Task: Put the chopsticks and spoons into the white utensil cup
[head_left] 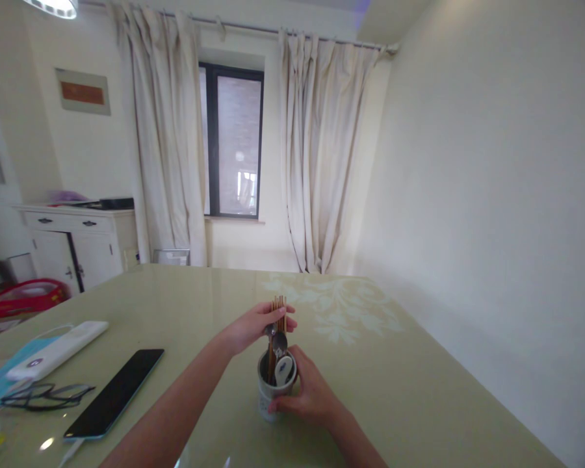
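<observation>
A grey cup stands on the pale green table, near its front middle. It holds a bundle of wooden chopsticks, a metal spoon and a white spoon. My left hand is closed round the chopsticks just above the cup's mouth. My right hand wraps round the cup's right side and grips it. The cup's lower part is partly hidden by my right fingers.
On the table's left lie a black phone, a pair of glasses, a white power bank and a blue face mask. A white cabinet stands at the back left, curtains and a window behind the table.
</observation>
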The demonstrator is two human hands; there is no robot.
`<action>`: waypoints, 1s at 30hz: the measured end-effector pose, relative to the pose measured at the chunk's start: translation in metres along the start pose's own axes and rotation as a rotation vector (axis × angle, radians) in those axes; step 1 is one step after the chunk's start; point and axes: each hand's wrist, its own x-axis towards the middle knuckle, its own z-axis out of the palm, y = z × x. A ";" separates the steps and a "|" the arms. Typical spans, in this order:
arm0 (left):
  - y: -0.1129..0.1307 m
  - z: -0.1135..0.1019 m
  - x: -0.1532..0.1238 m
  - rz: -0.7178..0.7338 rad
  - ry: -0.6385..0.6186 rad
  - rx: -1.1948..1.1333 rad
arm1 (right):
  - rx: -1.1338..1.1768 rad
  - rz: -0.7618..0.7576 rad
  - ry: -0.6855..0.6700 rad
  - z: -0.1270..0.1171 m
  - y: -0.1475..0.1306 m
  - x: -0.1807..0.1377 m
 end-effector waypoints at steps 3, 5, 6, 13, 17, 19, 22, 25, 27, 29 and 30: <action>0.004 0.002 0.000 0.068 -0.037 0.109 | 0.033 0.006 0.004 0.001 0.001 0.001; 0.006 0.004 0.002 0.099 -0.040 0.158 | 0.036 0.015 0.007 0.002 0.000 0.001; 0.008 0.005 0.003 0.106 -0.029 0.167 | 0.031 0.021 0.008 0.002 0.000 0.001; 0.046 0.014 0.003 0.305 0.107 0.244 | 0.049 0.021 0.032 0.003 0.004 0.001; 0.094 0.012 -0.010 0.524 0.284 0.256 | 0.075 0.018 0.009 0.003 0.006 0.000; 0.120 0.003 -0.020 0.686 0.388 0.124 | 0.079 0.026 0.001 0.003 0.005 -0.001; 0.150 -0.026 -0.034 0.843 0.510 -0.115 | 0.094 0.034 -0.002 0.003 0.005 0.000; 0.150 -0.069 -0.045 0.760 0.556 -0.281 | 0.093 0.039 0.006 0.004 0.008 0.001; 0.130 -0.098 -0.048 0.559 0.584 -0.322 | 0.087 0.038 0.008 0.005 0.010 0.002; 0.097 -0.120 -0.048 0.305 0.602 -0.290 | 0.095 0.036 -0.002 0.005 0.010 0.002; 0.077 -0.127 -0.047 0.151 0.601 -0.235 | 0.105 0.033 -0.007 0.005 0.010 0.002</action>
